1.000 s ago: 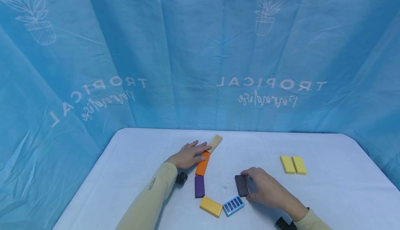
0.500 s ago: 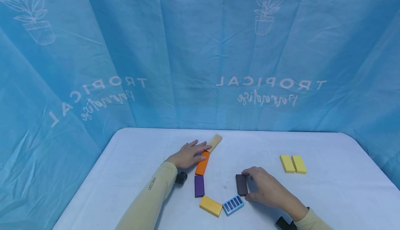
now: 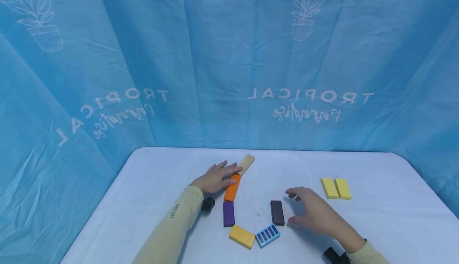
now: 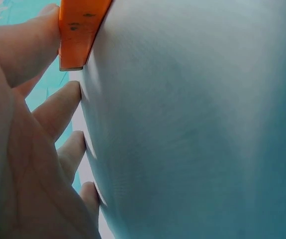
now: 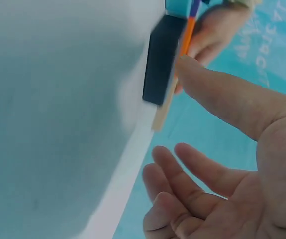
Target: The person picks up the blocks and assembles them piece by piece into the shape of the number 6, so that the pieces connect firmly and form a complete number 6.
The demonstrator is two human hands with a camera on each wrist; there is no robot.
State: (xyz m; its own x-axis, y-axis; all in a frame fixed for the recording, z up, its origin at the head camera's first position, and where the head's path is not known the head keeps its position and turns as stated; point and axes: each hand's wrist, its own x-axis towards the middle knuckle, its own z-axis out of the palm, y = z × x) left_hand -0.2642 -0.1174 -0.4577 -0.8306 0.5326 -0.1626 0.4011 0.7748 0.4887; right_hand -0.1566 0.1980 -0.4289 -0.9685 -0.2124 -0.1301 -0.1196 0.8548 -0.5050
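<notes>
1. The left hand (image 3: 216, 179) is spread and grasps nothing, its thumb on the orange block (image 3: 232, 189) and its index finger at the near end of the beige block (image 3: 247, 163).
2. The right hand (image 3: 315, 214) holds nothing, thumb and fingers parted, just beside the dark block (image 3: 277, 213), which lies flat.
3. Nearer the person, the purple block (image 3: 228, 214), amber block (image 3: 242, 237) and striped blue block (image 3: 267, 236) continue the curve between orange and dark.
4. Farther right, two yellow blocks (image 3: 330, 188) lie side by side on the white table (image 3: 394, 208).
5. Behind hangs a blue curtain (image 3: 222, 56).
</notes>
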